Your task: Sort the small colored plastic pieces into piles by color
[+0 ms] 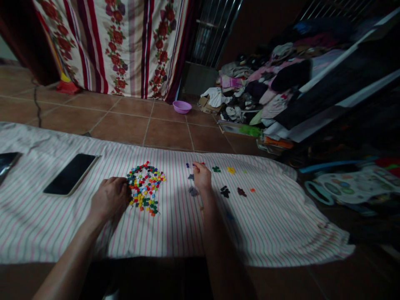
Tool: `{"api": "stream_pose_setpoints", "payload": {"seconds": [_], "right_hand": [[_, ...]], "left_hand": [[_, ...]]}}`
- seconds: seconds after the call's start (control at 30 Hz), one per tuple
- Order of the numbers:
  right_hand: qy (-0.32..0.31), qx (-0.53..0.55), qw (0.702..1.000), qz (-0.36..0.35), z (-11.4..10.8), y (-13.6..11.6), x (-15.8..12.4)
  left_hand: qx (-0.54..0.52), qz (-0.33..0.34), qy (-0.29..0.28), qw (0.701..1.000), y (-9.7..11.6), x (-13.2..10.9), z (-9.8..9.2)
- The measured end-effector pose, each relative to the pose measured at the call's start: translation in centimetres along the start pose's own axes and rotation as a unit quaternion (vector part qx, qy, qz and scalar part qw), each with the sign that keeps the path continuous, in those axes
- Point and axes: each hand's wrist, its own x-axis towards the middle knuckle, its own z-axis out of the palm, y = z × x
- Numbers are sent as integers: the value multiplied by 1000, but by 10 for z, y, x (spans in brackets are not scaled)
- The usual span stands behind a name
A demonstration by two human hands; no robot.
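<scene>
A heap of small mixed-colour cubes (145, 187) lies on the striped cloth. At its left edge rests my left hand (110, 195), fingers curled down together; their tips and anything under them are hidden. My right hand (203, 176) is over the small sorted groups, thumb and finger pinched together, and what they hold is too small to make out. Around it lie grey pieces (193, 191), blue pieces (187, 165), green pieces (216, 169), yellow pieces (231, 170), black pieces (225, 191), dark brown pieces (241, 191) and an orange piece (253, 190).
Left of the heap lies a dark-screened phone (71, 174), with another dark device (8, 162) at the cloth's left end. Beyond the striped cloth (281, 233), a purple basin (182, 107) stands on the tiled floor near a floral curtain (131, 50). Piled clothes (259, 83) fill the back right.
</scene>
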Motion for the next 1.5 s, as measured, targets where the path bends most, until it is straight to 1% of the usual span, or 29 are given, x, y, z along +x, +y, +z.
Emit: {"api": "stream_pose_setpoints", "payload": {"seconds": [0.1, 0.23, 0.43, 0.6, 0.67, 0.73, 0.8, 0.9, 0.97, 1.07, 1.23, 1.33, 1.4, 1.43, 1.5], "right_hand": [[-21, 4, 1000, 3, 4, -5, -1], [-33, 0, 999, 26, 6, -10, -2], [-39, 7, 999, 35, 7, -10, -4], [-35, 11, 999, 37, 6, -11, -4], [-28, 6, 999, 30, 4, -13, -3], [-19, 0, 1000, 13, 1, -16, -3], [-17, -15, 1000, -11, -2, -19, -4], [-32, -59, 997, -38, -4, -22, -8], [-42, -86, 995, -36, -4, -24, -11], [-45, -99, 994, -20, -4, -26, -13], [-16, -68, 997, -22, -7, -30, -12], [-1, -47, 999, -18, -10, -34, -12], [12, -36, 999, -16, -12, -37, -11], [19, -32, 999, -15, -12, -39, -11], [29, -24, 999, -15, -12, -43, -11]], "left_hand": [[-6, -3, 3, 1000, 2, 0, -1], [-9, -8, -6, 1000, 4, -1, -2], [-15, -10, 9, 1000, 5, -1, -2], [-2, -31, -14, 999, 6, 0, -3], [-10, -38, -14, 999, 6, 0, -3], [-23, -40, -1, 999, 6, 0, -3], [-37, -48, 26, 998, 7, 0, -4], [-62, -80, 70, 992, 11, -1, -9], [-84, -104, 89, 987, 14, -2, -12], [-116, -120, 102, 981, 17, -3, -16], [-176, -88, 142, 970, 14, -3, -16], [-239, -67, 164, 955, 18, -6, -24], [-297, -47, 150, 942, 31, -13, -39], [-335, -28, 131, 933, 40, -19, -49], [-412, 36, 61, 908, 62, -37, -67]]}}
